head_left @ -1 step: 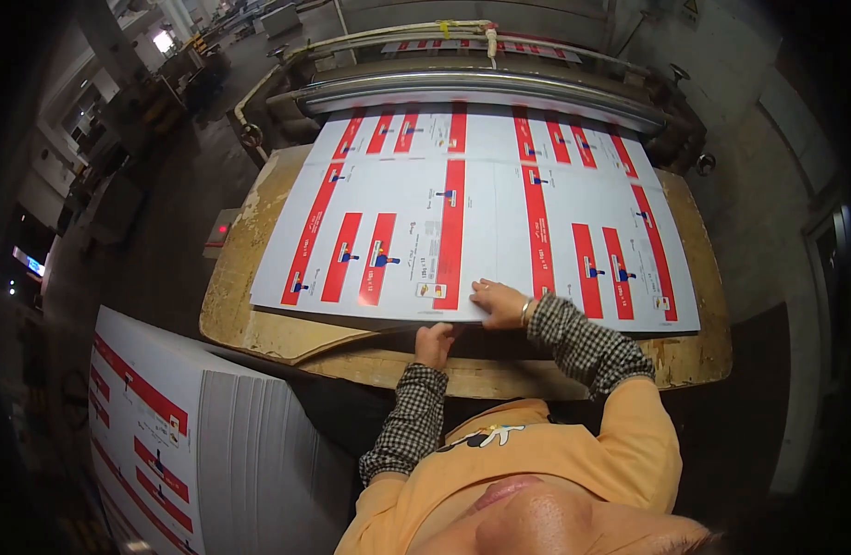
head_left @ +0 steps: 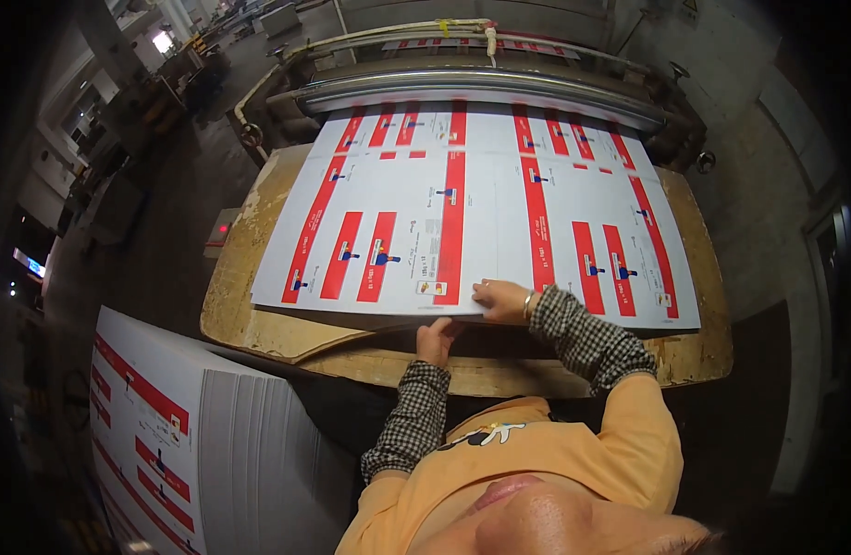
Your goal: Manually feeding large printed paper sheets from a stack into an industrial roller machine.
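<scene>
At far left, the stack of printed sheets (head_left: 245, 453) stands beside the table (head_left: 227, 319), its edges white and its top face printed in red; it matches the earlier frame.

The near sheet (head_left: 476, 227) lies on the table, its far side meeting the far sheet (head_left: 488, 129) at a seam. Whether the two overlap cannot be determined. Left of centre, short red blocks (head_left: 417, 154) now show clearly at the seam, where earlier only thin traces appeared; similar blocks are visible right of centre. The far sheet's print sits slightly closer to the metal roller (head_left: 486, 81), under which that sheet runs.

The near sheet is white and smooth, with long red bands, small blue figures and fine dark lettering. Its left corner is unchanged; its near edge is slightly higher toward the right, with a dark gap below it at the middle.

The left hand (head_left: 436, 342) is slightly higher than before, just at the near edge and below it, thumb raised and fingers bent. Whether it pinches the paper cannot be told.

The right hand (head_left: 504, 302), with a bracelet (head_left: 531, 304) at the wrist, is also marginally higher. Its fingers are bent over the near sheet's top face at the near edge; the thumb's grip cannot be confirmed.
</scene>
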`<act>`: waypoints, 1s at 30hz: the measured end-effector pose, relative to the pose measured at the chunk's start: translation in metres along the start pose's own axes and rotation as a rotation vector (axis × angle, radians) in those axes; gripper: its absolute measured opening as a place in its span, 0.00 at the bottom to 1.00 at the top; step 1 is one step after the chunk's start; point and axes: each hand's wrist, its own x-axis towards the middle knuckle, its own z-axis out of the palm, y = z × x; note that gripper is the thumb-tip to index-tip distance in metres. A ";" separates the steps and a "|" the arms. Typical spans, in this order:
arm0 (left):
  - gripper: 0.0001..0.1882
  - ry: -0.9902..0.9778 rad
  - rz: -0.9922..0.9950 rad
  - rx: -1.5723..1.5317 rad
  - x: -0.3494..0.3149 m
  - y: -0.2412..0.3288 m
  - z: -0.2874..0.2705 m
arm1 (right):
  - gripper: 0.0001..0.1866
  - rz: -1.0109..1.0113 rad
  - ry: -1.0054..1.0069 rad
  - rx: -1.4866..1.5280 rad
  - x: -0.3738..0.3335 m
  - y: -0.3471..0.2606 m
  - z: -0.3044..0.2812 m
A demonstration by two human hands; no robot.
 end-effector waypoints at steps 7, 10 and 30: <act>0.17 0.306 0.083 -0.022 -0.004 0.009 0.045 | 0.17 0.091 0.120 0.173 -0.023 -0.028 -0.057; 0.16 0.428 0.191 0.047 0.024 -0.021 -0.012 | 0.19 0.014 0.060 0.106 -0.010 -0.030 -0.020; 0.13 0.140 0.031 0.090 -0.005 0.001 -0.007 | 0.35 0.068 0.097 -0.181 -0.002 -0.017 0.015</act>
